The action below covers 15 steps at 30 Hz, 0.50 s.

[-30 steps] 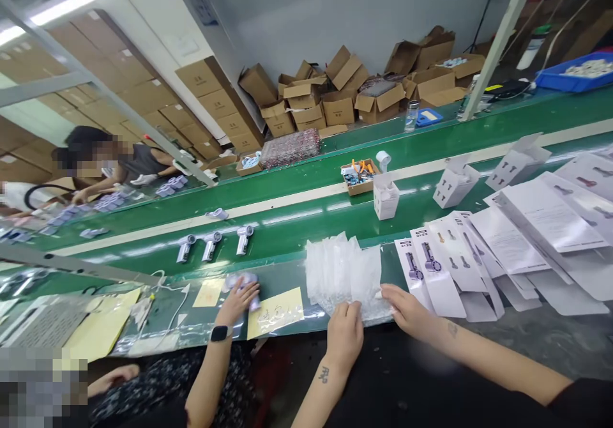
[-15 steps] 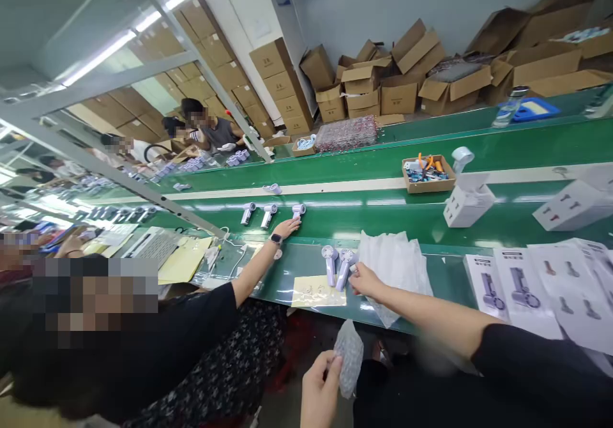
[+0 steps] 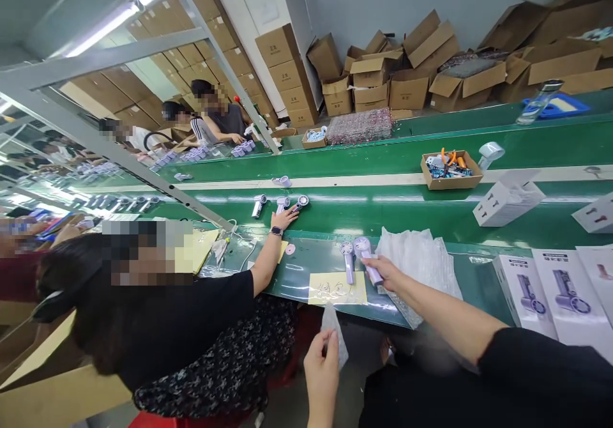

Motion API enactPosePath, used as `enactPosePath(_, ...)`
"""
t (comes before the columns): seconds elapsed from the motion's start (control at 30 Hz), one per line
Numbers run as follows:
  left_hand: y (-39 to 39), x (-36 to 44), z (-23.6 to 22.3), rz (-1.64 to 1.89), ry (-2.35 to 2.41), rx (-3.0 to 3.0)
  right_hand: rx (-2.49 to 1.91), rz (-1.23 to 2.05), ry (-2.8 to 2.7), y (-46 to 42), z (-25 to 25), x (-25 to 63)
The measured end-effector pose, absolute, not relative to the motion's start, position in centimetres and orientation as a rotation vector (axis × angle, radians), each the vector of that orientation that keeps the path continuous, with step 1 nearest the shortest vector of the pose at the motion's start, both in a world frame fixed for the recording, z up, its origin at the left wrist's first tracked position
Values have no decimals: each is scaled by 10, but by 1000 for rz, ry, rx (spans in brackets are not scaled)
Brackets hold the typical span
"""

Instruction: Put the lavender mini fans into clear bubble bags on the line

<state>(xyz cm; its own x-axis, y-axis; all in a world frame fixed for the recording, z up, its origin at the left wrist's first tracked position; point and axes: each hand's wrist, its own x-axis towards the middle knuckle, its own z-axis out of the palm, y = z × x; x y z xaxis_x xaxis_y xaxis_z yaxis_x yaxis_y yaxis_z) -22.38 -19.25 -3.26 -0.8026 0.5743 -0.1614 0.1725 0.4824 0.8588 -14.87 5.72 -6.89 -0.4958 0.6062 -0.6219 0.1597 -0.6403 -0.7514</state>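
My left hand [image 3: 322, 367] pinches a clear bubble-wrap bag [image 3: 341, 345] in front of the bench edge. My right hand [image 3: 387, 273] is closed around the handle of a lavender handheld fan [image 3: 363, 246], whose round head points away from me. Just left of it, a second lavender handheld fan [image 3: 349, 263] lies on the bench, its handle end on a yellow paper [image 3: 330, 289] with handwriting. A stack of bubble-wrap bags [image 3: 421, 265] lies right beside my right hand, partly behind my forearm.
At left, a co-worker's hand [image 3: 285, 218] touches fans on the green conveyor belt [image 3: 364, 214]. White printed fan boxes [image 3: 522, 294] stand at right. A cardboard tray [image 3: 453, 182] of tools and small parts sits beyond the belt. A metal post [image 3: 182, 204] slants across the left.
My right hand has closed on the right-hand fan, and its handle has swung to the right. The bubble-wrap bag has turned and looks narrower. The co-worker's hand has shifted among the belt fans.
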Motion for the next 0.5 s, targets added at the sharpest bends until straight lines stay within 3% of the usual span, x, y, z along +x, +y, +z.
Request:
enactPosePath(0.27, -96, -208, 0, 1083, 2044, 1355, -517, 2708, -1167, 16, 3, -5)
enactPosePath(0.5, -57, -168, -4, 1120, 1732, 1290, -761, 2546, -1165, 2, -25, 44)
